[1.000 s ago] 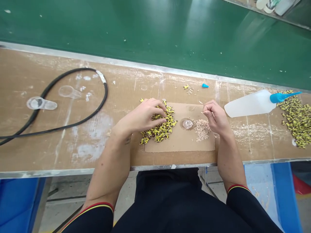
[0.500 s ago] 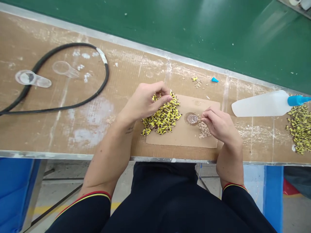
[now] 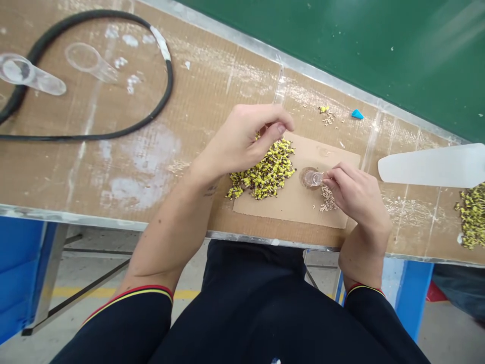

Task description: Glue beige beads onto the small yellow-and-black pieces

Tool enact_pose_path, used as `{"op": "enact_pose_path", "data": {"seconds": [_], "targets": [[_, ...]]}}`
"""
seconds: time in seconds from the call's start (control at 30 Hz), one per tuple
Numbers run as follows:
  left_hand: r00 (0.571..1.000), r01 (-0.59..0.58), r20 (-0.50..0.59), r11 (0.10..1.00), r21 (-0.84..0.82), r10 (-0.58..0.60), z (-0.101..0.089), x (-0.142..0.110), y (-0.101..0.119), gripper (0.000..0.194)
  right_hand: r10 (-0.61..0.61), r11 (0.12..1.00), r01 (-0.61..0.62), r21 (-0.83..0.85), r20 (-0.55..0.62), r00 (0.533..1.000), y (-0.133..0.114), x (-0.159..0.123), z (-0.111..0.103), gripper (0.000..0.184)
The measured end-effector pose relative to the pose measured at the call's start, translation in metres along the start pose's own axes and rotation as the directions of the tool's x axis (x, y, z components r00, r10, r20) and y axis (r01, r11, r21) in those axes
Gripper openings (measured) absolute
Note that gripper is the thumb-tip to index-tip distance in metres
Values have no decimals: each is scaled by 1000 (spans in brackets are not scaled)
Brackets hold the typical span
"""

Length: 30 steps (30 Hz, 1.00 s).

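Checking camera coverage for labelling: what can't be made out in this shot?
All head view:
- Left hand: curled fingers hide any pinched item.
- Right hand: fingers hide their tips' contents.
- Pale pieces: too small to identify.
- White plastic bottle: end cut off by right edge.
- Yellow-and-black heap: cut off by right edge.

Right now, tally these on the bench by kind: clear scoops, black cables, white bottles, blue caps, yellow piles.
Clear scoops: 2
Black cable: 1
White bottle: 1
Blue cap: 1
Yellow piles: 2
Total: 7
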<state>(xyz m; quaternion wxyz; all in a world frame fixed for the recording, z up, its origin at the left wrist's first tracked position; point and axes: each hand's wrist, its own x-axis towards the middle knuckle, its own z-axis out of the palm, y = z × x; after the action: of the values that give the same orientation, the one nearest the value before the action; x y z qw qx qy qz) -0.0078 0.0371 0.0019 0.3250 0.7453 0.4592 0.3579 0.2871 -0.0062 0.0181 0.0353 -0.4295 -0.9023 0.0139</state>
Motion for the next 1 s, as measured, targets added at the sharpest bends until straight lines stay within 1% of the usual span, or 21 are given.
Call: {"op": "enact_pose_path", "data": {"seconds": [0.13,0.23,0.4,0.57,0.77,0.87,0.93,1.0], "targets": [[999,36,-2,998,-53,-36,0,-1,5,20,25,999,-26,19,19,1000,-1,0,-1,27],[999,43,4,997,-70,-43,-2,-2,9,25,35,999,-35,30,8,999,0,-1,-2,28],[999,37,-14,996,-79,-38,0,-1,7,24,17,1000,-17,-10,-9,1000,1,-1,-1,30],[998,37,-38,998,-58,-39,2,0,2,21,10,1000,-10,-11,-13,1000,1,-1,-1,27],[995,61,-82,998,4,-60,-1,1,4,17,30,999,-30,16,3,1000,1,-1,-1,28],[991,80,-111,997,-2,-80,-3,0,6,15,29,997,-27,71,-30,999,3,-1,-1,26],[991,63,-113,997,-46,-68,-2,-1,7,15,31,987,-19,161,-73,997,4,-1,-2,23],[992,17,-122,991,-132,-34,2,-1,7,17,33,960,11,278,-156,987,5,1,-2,19]]}}
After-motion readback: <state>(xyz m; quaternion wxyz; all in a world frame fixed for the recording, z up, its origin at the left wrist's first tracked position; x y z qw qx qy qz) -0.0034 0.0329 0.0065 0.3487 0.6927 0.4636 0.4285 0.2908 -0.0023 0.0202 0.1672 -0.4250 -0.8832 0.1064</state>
